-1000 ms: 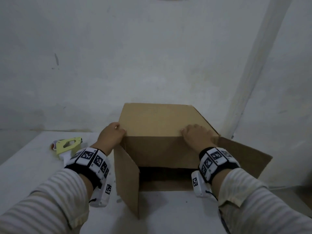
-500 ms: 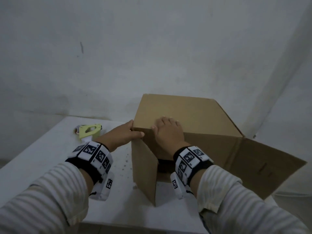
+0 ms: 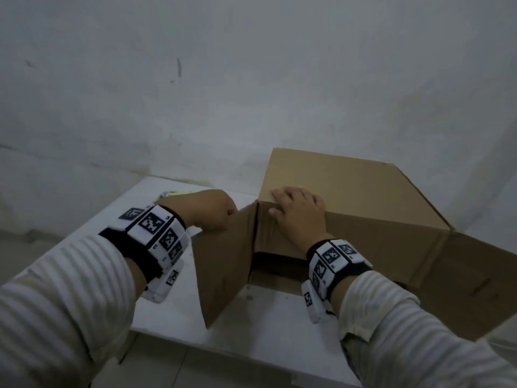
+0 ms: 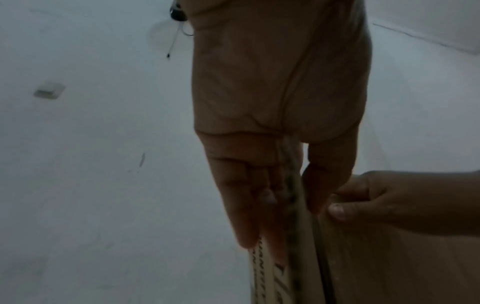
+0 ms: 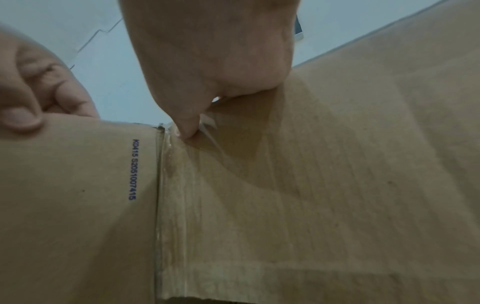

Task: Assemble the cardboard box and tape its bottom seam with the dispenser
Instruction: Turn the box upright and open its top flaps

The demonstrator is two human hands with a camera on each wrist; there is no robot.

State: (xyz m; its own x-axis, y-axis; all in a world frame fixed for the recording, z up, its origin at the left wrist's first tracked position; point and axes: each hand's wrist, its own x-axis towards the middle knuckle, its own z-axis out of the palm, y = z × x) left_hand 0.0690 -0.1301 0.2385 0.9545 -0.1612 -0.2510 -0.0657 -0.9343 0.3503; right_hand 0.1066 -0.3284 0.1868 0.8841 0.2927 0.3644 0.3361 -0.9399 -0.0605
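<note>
1 box (image 3: 344, 191), 1 dispenser (image 3: 179, 194), 2 hands, 1 white worktop (image 3: 156, 203). The box is plain brown cardboard, lying on its side on the worktop against the wall, open end toward the person. 2 flaps stick out: the left flap (image 3: 223, 264) swings forward, the right flap (image 3: 453, 281) lies spread past the worktop edge. Left flap carries a printed code, K0415 S20510007415, and clear tape (image 5: 187, 185) runs along the fold beside it. Left hand (image 3: 208, 212) pinches the left flap's top edge, fingers (image 4: 246, 205) on one face, thumb on the other. Right hand (image 3: 300, 212) lies over the box's near top corner, fingers spread flat on top, thumb (image 5: 187, 125) pressing the front face just beside the fold. The dispenser, yellow-green, sits on the worktop behind the left hand, mostly hidden.
</note>
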